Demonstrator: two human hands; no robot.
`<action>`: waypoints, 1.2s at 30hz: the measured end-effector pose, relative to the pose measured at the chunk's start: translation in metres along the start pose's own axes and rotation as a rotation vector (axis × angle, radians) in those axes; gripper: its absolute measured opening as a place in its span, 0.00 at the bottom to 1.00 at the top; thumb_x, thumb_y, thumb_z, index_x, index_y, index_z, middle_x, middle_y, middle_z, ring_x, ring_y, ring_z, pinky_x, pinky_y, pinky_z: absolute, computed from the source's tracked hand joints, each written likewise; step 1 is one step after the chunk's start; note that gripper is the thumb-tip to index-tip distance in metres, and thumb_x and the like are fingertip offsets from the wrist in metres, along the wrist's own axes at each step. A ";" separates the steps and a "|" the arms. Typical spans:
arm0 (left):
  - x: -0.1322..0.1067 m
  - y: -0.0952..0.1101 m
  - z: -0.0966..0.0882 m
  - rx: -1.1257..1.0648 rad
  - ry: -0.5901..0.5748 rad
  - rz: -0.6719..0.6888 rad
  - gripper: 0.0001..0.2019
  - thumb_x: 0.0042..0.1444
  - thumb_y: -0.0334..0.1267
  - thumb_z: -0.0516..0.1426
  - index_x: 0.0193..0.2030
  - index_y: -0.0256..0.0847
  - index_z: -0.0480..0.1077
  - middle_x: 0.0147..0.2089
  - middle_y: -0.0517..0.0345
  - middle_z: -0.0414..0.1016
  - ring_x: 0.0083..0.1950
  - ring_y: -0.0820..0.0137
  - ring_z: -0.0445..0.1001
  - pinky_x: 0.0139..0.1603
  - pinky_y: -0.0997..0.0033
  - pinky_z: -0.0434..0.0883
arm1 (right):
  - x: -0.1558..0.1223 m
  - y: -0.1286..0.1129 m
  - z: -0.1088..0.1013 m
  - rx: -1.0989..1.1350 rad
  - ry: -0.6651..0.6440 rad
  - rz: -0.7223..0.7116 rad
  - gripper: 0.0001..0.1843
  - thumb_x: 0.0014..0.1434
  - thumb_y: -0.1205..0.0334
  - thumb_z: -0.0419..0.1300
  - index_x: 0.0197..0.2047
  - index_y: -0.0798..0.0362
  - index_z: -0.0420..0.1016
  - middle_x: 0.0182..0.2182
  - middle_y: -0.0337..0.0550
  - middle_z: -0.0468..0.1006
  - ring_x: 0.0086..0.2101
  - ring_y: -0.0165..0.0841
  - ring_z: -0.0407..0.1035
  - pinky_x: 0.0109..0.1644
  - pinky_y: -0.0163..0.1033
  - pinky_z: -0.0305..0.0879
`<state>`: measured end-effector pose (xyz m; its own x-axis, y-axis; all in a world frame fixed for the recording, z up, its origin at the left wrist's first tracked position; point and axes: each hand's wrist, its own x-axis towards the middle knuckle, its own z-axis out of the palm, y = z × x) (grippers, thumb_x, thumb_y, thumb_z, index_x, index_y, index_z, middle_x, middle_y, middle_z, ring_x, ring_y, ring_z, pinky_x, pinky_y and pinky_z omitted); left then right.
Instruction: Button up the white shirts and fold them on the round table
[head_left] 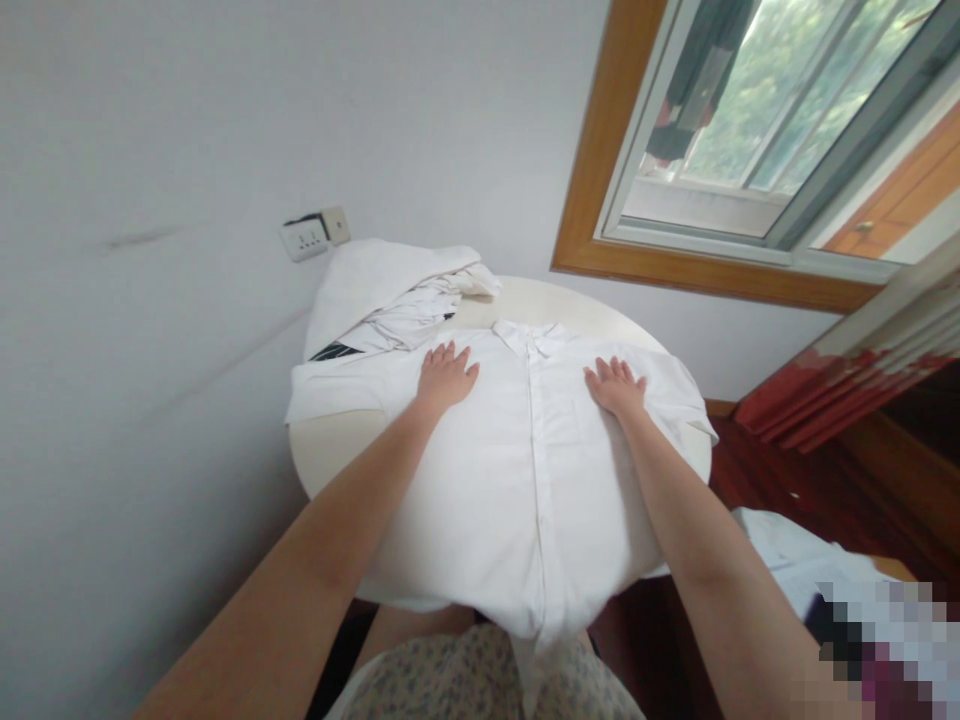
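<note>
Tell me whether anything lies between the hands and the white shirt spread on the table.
Nothing visible does. The left hand and right hand both rest palm down directly on the white shirt. The pile of cloth sits beyond the left sleeve area, not under either hand.

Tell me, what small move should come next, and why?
Perhaps slide the left hand and right hand down the white shirt toward its hem: both lie flat on its upper front, while folds show beside the button strip lower down, where the hem droops off the table.
</note>
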<state>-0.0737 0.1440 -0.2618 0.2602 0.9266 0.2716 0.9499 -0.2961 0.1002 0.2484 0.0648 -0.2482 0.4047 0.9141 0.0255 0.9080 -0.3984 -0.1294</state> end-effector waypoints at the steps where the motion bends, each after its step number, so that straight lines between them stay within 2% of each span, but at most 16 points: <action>1: -0.004 -0.001 -0.001 0.002 0.001 0.016 0.30 0.64 0.52 0.42 0.68 0.41 0.58 0.70 0.44 0.53 0.71 0.53 0.52 0.69 0.50 0.48 | 0.000 0.000 0.000 0.004 0.003 0.007 0.38 0.65 0.38 0.31 0.71 0.46 0.47 0.70 0.47 0.43 0.68 0.44 0.37 0.66 0.66 0.33; 7: -0.032 -0.008 -0.011 0.023 -0.021 0.082 0.29 0.65 0.52 0.41 0.68 0.44 0.58 0.71 0.48 0.53 0.71 0.55 0.52 0.69 0.52 0.49 | 0.001 0.001 0.002 0.011 -0.016 0.006 0.38 0.64 0.38 0.31 0.71 0.48 0.46 0.71 0.48 0.41 0.68 0.45 0.35 0.66 0.66 0.32; 15: -0.063 -0.010 -0.022 0.014 -0.056 0.132 0.29 0.65 0.52 0.40 0.68 0.44 0.57 0.71 0.48 0.51 0.72 0.56 0.50 0.70 0.51 0.48 | -0.007 0.009 0.000 -0.034 -0.051 -0.043 0.38 0.65 0.39 0.30 0.72 0.48 0.44 0.71 0.47 0.40 0.68 0.43 0.35 0.67 0.61 0.34; 19: -0.094 -0.008 -0.033 0.014 -0.085 0.212 0.29 0.66 0.52 0.40 0.69 0.44 0.56 0.72 0.49 0.50 0.72 0.57 0.49 0.70 0.51 0.48 | -0.016 0.012 -0.001 -0.036 -0.047 -0.039 0.38 0.65 0.39 0.30 0.72 0.48 0.44 0.71 0.47 0.40 0.68 0.43 0.35 0.67 0.61 0.35; 22: -0.117 -0.015 -0.043 0.003 -0.103 0.291 0.28 0.65 0.52 0.41 0.69 0.46 0.56 0.71 0.52 0.52 0.72 0.60 0.50 0.70 0.56 0.49 | -0.021 0.015 0.000 -0.028 -0.037 -0.042 0.38 0.65 0.39 0.30 0.72 0.48 0.44 0.71 0.47 0.40 0.68 0.43 0.35 0.67 0.61 0.35; 25: -0.123 -0.037 -0.059 0.027 -0.053 0.261 0.26 0.63 0.51 0.44 0.65 0.47 0.62 0.69 0.55 0.58 0.70 0.62 0.54 0.69 0.61 0.51 | -0.023 0.017 0.002 -0.018 -0.030 -0.039 0.37 0.65 0.39 0.31 0.71 0.48 0.45 0.71 0.47 0.41 0.68 0.43 0.35 0.67 0.61 0.34; 29: -0.100 -0.089 -0.088 0.154 0.054 -0.034 0.23 0.63 0.45 0.43 0.59 0.40 0.67 0.58 0.46 0.70 0.60 0.58 0.66 0.60 0.61 0.62 | -0.024 0.018 0.001 -0.013 -0.033 -0.041 0.37 0.66 0.40 0.31 0.71 0.48 0.45 0.71 0.48 0.41 0.68 0.43 0.36 0.67 0.62 0.34; 32: -0.083 -0.127 -0.106 0.280 -0.014 -0.146 0.22 0.61 0.46 0.46 0.56 0.37 0.69 0.51 0.41 0.73 0.52 0.55 0.70 0.49 0.62 0.67 | -0.025 0.017 0.000 -0.015 -0.030 -0.036 0.36 0.66 0.40 0.31 0.71 0.48 0.45 0.71 0.48 0.41 0.68 0.43 0.36 0.67 0.61 0.34; 36: -0.077 -0.157 -0.114 0.425 -0.139 -0.170 0.20 0.60 0.45 0.48 0.51 0.35 0.69 0.50 0.41 0.72 0.51 0.56 0.68 0.45 0.65 0.67 | -0.024 0.017 0.000 -0.013 -0.035 -0.034 0.36 0.66 0.40 0.31 0.71 0.47 0.44 0.71 0.48 0.40 0.68 0.43 0.35 0.67 0.62 0.34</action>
<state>-0.2629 0.0930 -0.1897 0.0881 0.9845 0.1516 0.9603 -0.0434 -0.2757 0.2538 0.0358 -0.2515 0.3693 0.9293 -0.0051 0.9228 -0.3674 -0.1162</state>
